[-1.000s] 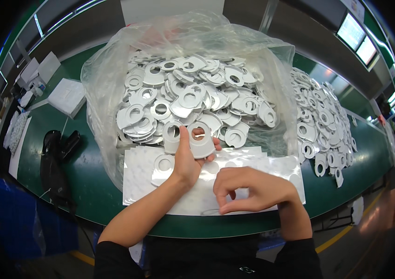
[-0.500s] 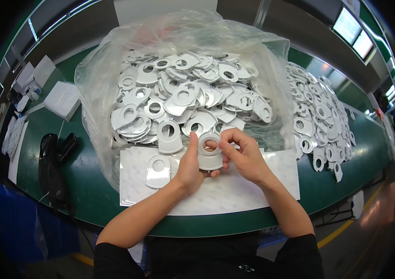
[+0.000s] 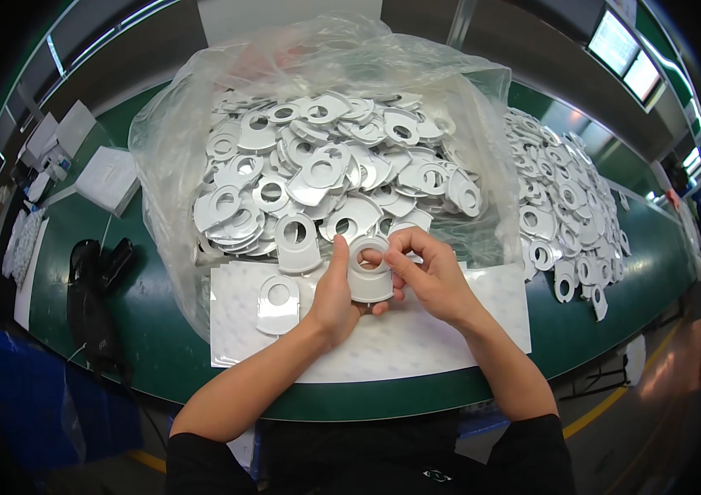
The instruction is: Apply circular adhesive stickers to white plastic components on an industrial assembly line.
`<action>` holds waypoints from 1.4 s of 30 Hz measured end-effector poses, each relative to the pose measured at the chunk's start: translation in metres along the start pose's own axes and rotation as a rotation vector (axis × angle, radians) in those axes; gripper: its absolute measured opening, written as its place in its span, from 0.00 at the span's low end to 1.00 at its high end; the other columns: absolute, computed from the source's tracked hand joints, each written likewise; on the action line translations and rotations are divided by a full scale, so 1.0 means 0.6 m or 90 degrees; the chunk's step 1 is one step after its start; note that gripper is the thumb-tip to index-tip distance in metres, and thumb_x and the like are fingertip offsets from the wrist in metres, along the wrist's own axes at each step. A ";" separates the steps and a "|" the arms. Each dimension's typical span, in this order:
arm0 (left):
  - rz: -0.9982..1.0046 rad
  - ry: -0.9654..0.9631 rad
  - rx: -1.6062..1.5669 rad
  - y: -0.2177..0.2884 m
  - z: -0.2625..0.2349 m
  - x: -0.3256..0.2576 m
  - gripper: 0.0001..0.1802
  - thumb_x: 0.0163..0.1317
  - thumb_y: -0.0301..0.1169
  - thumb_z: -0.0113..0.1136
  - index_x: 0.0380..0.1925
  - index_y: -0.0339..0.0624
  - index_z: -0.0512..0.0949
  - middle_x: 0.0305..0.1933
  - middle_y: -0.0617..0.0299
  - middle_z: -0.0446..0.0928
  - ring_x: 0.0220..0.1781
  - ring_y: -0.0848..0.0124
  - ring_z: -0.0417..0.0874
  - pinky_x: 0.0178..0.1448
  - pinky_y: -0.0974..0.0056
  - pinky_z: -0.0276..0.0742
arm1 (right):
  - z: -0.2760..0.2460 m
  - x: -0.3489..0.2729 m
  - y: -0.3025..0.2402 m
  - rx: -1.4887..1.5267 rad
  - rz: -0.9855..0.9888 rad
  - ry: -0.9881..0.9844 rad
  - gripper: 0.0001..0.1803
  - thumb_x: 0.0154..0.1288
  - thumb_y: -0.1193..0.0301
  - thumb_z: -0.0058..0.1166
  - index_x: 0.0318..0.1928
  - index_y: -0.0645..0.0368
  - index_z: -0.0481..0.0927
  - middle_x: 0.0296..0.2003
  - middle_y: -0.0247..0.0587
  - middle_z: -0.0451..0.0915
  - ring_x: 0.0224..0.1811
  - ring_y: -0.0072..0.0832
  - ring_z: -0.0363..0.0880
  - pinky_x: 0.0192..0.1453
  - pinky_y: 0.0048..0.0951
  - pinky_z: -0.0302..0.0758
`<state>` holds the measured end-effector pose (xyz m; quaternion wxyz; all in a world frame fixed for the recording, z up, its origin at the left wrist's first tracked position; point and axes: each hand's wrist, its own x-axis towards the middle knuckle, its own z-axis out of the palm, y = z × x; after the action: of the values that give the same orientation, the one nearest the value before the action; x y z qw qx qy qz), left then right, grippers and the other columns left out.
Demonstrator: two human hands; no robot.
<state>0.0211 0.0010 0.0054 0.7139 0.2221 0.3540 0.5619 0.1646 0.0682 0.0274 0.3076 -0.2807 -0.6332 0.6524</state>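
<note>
Left hand and right hand both grasp one white ring-shaped plastic part, held above the white sheet near the desk's front edge. Part looks light, stiff, thin; best gripped at its rim. Clear plastic bag behind holds a heap of like parts; loose pile lies toward the right edge.

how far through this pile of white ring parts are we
Done, apparently: a spread of white parts lies on the green table to the right. In hand: the left hand and right hand hold one white ring part. Left: the clear bag is heaped with parts, so most seemingly remains.
</note>
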 end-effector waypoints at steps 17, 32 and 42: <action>0.025 -0.007 0.038 0.004 0.004 -0.001 0.13 0.67 0.37 0.40 0.39 0.40 0.70 0.32 0.57 0.75 0.31 0.71 0.78 0.23 0.72 0.66 | 0.004 0.001 -0.001 -0.041 -0.010 0.013 0.10 0.65 0.70 0.55 0.32 0.63 0.73 0.36 0.35 0.68 0.22 0.14 0.71 0.24 0.16 0.72; 0.032 0.029 0.023 0.000 0.002 -0.003 0.15 0.62 0.31 0.40 0.48 0.37 0.64 0.33 0.51 0.74 0.29 0.67 0.77 0.21 0.70 0.65 | -0.014 0.004 -0.002 -0.108 -0.020 0.076 0.14 0.61 0.72 0.55 0.45 0.68 0.79 0.29 0.35 0.80 0.30 0.16 0.76 0.36 0.19 0.71; 0.085 0.016 0.114 -0.010 0.008 -0.005 0.15 0.63 0.31 0.38 0.49 0.39 0.61 0.33 0.54 0.74 0.26 0.72 0.75 0.23 0.71 0.66 | 0.001 0.002 -0.005 0.033 0.076 0.113 0.08 0.57 0.77 0.53 0.35 0.72 0.77 0.24 0.39 0.77 0.17 0.19 0.74 0.19 0.19 0.69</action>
<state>0.0285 -0.0030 0.0050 0.6476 0.3013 0.3961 0.5770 0.1633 0.0687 0.0302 0.3307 -0.3663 -0.5684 0.6583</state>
